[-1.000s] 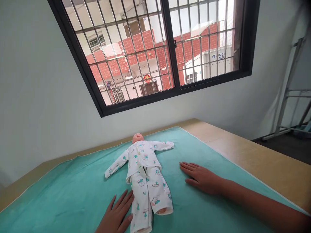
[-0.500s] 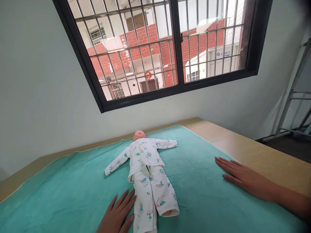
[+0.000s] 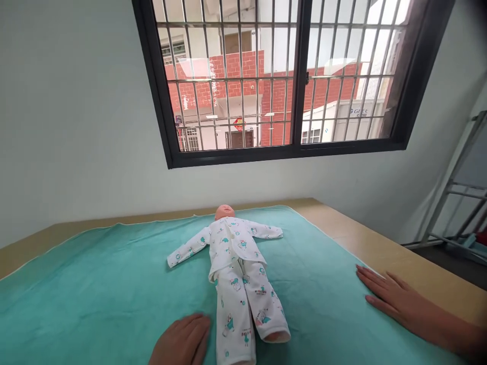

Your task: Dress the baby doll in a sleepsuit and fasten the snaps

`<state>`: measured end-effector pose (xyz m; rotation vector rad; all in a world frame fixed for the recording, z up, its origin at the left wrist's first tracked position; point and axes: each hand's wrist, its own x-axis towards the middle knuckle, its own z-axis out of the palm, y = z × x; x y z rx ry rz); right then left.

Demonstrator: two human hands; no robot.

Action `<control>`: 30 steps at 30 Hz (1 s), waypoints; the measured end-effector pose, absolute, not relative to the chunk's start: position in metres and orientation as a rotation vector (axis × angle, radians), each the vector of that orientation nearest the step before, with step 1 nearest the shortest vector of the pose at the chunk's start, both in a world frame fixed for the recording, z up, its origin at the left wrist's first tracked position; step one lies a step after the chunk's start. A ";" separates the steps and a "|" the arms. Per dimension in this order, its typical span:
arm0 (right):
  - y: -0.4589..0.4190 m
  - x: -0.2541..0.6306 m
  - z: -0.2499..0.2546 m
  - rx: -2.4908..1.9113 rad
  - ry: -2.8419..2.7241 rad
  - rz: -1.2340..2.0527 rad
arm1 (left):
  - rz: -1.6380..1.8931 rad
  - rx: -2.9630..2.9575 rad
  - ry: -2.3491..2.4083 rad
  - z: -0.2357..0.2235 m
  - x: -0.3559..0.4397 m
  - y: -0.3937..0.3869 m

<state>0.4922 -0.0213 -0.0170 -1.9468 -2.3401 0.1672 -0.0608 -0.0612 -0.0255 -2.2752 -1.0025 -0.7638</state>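
Observation:
A baby doll (image 3: 225, 212) lies on its back on a green blanket (image 3: 125, 284), its head toward the window. It wears a white printed jacket (image 3: 234, 243) and matching trousers (image 3: 243, 304). Both sleeves spread outward; no doll hands show at the cuffs. Beside the trouser leg on the left, my left hand (image 3: 182, 339) is curled, its fingertips turned under and slightly blurred. Nothing shows in it, and a narrow gap separates it from the leg. My right hand (image 3: 391, 296) lies flat across the blanket's right edge, fingers stretched out, holding nothing.
The blanket covers most of a wooden table (image 3: 353, 233) set against a white wall. A barred window (image 3: 236, 157) with a dark frame is above it. To the right stands a metal rack or frame (image 3: 445, 203) on the dark floor.
My left hand has gone from flat with spread fingers, close against the trouser leg, to curled. The view has tilted and shifted a little. My right hand stays flat, and the doll lies as before.

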 end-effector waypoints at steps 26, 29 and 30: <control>-0.020 0.350 -0.020 -1.600 -2.491 0.317 | -1.564 -2.041 -2.329 -0.024 -0.085 -0.060; -0.013 0.361 -0.035 -1.547 -2.525 0.217 | -1.622 -1.844 -2.222 0.002 -0.090 -0.079; -0.009 0.367 -0.043 -1.526 -2.535 0.188 | -1.649 -1.729 -2.206 0.011 -0.096 -0.091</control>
